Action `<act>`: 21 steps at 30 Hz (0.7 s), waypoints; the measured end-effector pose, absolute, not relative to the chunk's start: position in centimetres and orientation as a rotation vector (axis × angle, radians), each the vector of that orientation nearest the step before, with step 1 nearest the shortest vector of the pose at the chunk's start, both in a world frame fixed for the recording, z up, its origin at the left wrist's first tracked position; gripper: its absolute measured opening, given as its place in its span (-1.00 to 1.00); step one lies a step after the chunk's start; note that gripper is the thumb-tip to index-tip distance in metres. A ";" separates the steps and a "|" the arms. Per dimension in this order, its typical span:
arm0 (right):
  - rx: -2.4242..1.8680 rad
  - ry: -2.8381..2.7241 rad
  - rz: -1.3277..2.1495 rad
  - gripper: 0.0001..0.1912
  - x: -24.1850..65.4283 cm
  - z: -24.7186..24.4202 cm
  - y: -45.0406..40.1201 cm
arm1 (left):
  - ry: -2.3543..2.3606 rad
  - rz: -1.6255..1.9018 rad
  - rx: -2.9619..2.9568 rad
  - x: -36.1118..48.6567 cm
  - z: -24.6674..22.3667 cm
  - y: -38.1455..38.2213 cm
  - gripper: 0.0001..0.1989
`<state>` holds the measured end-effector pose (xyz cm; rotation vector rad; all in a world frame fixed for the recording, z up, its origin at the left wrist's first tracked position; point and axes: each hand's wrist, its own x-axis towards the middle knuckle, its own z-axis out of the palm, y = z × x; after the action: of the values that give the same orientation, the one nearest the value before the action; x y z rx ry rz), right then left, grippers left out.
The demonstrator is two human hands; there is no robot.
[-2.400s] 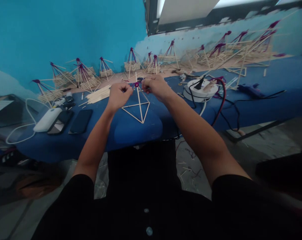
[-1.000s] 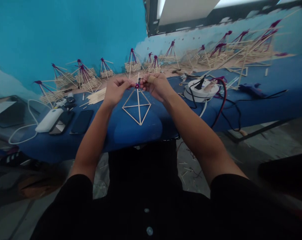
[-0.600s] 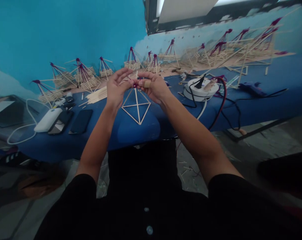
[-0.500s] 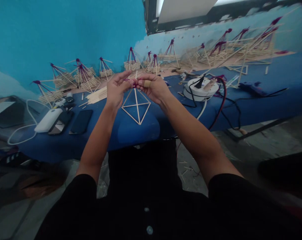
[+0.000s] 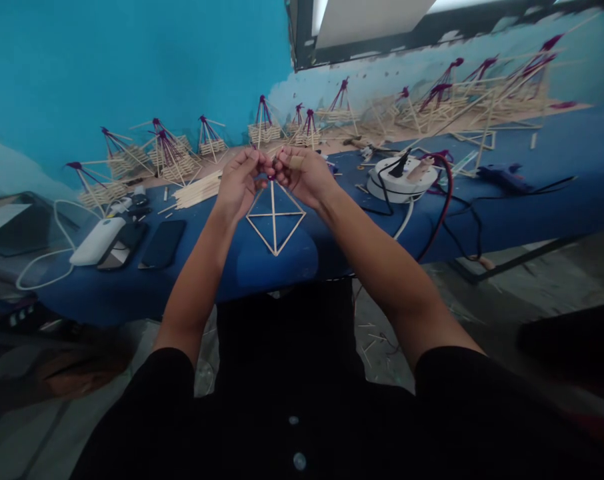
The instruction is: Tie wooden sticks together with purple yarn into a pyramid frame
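Observation:
A frame of thin pale sticks (image 5: 274, 215) stands near the front edge of the blue table, its stick ends meeting at the top under my fingers. Dark red yarn (image 5: 271, 177) shows at that joint. My left hand (image 5: 239, 179) pinches at the yarn from the left, fingers curled. From the right, my right hand (image 5: 305, 175) closes its fingertips on the yarn too; a tan band wraps one of its fingers. The two hands nearly touch, and the fingers partly hide the joint.
Stick structures with dark red tops (image 5: 168, 150) line the wall. Loose sticks (image 5: 198, 190), a dark phone (image 5: 162, 244) and a white device (image 5: 97, 240) lie left. A white round reel (image 5: 402, 179) with cables sits right on the blue table (image 5: 277, 267).
The fingers of my left hand have curled in from a more spread pose. My fingertips have shifted around the joint, and the stick frame has moved slightly toward me.

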<state>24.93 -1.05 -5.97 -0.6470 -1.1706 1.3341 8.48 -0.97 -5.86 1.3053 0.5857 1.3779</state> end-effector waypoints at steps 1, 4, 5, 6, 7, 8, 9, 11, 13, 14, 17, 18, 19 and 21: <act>-0.639 -1.197 1.322 -0.66 24.9 -5.9 -1.0 | 0.585 1.383 1.333 8.5 -5.7 -0.8 -0.68; -0.644 -1.273 1.262 -0.62 25.1 -5.8 -1.1 | 0.625 1.387 1.457 8.4 -5.5 -0.4 -0.69; -0.660 -1.291 1.238 -0.61 25.1 -5.7 -1.2 | 0.648 1.388 1.504 8.3 -5.4 -0.3 -0.69; -0.681 -1.305 1.217 -0.60 25.2 -5.6 -1.3 | 0.671 1.390 1.546 8.2 -5.4 -0.3 -0.69; -0.700 -1.315 1.200 -0.59 25.2 -5.5 -1.4 | 0.690 1.392 1.582 8.1 -5.3 -0.2 -0.69; -0.716 -1.322 1.189 -0.58 25.3 -5.3 -1.5 | 0.704 1.392 1.607 8.0 -5.3 -0.2 -0.69; -0.727 -1.325 1.183 -0.57 25.3 -5.2 -1.7 | 0.710 1.388 1.621 8.0 -5.3 -0.2 -0.68; -0.737 -1.325 1.186 -0.57 25.5 -5.0 -1.9 | 0.712 1.376 1.627 7.8 -5.2 -0.3 -0.68; -0.731 -1.321 1.196 -0.59 25.6 -5.0 -2.1 | 0.710 1.367 1.625 7.7 -5.2 -0.4 -0.67; -0.727 -1.321 1.197 -0.60 25.6 -5.0 -2.2 | 0.711 1.366 1.625 7.6 -5.2 -0.5 -0.67; -0.729 -1.330 1.187 -0.59 25.7 -5.1 -2.5 | 0.717 1.377 1.628 7.6 -5.3 -0.5 -0.70; -0.734 -1.334 1.181 -0.58 25.8 -5.0 -2.6 | 0.720 1.387 1.632 7.6 -5.3 -0.4 -0.72; -0.737 -1.337 1.177 -0.58 25.8 -5.0 -2.7 | 0.726 1.395 1.639 7.7 -5.3 -0.4 -0.74; -0.734 -1.347 1.172 -0.63 26.0 -4.8 -3.1 | 0.753 1.392 1.672 7.7 -5.3 -0.2 -0.79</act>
<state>25.98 -3.07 -4.79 -0.7342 -1.3470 1.1720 7.75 -0.17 -5.27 1.6721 0.7531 1.3924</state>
